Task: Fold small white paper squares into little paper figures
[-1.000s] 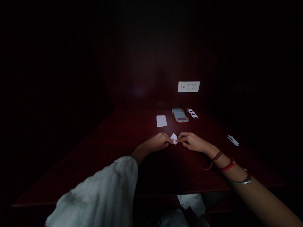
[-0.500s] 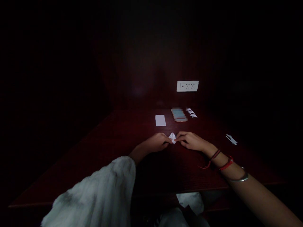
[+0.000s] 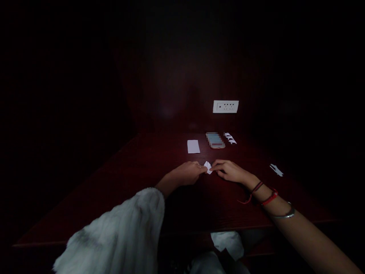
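A small folded piece of white paper point(image 3: 208, 166) lies on the dark red table between my hands. From its left side my left hand point(image 3: 190, 172) grips it, thumb and fingers pinched on the edge. My right hand point(image 3: 230, 170) pinches the right edge, the other fingers curled above the tabletop. Creases show on the paper, and its upper end comes to a point. Just beyond it lies a flat white sheet of paper point(image 3: 193, 146).
A phone point(image 3: 215, 140) lies behind the hands, beside several folded white paper pieces point(image 3: 230, 138). White paper strips point(image 3: 276, 170) are to the right on the table point(image 3: 114, 179). A socket panel point(image 3: 226, 106) is on the back wall.
The left hand's fingers have shifted slightly on the folded paper, now covering more of its left side. The right hand keeps its pinch. The whole view has shifted a little.
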### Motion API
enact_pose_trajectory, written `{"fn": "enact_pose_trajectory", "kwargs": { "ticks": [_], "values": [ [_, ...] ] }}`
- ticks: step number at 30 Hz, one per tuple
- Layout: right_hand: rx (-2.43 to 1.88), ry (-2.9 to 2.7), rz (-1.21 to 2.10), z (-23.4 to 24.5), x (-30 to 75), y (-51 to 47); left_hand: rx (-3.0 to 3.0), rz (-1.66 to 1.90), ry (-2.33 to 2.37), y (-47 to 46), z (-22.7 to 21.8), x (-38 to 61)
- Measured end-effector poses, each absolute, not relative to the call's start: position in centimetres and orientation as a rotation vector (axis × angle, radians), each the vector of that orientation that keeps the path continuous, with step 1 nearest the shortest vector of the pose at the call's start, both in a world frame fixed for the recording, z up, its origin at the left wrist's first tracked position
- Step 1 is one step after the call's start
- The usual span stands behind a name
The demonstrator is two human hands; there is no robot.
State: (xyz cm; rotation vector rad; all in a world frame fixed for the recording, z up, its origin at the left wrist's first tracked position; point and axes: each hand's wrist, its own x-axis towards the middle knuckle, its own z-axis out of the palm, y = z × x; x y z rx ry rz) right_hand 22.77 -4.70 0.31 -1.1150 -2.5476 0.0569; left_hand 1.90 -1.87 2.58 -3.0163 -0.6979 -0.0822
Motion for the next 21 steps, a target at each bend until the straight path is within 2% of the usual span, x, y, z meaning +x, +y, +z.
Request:
{"fn": "enact_pose_trajectory", "kwargs": {
  "ticks": [21],
  "values": [
    [-1.133,-2.616,-0.001,0.95,22.1,-4.34,-2.995,-0.164,-0.644,-2.03,2.19,2.06]
  ]
}}
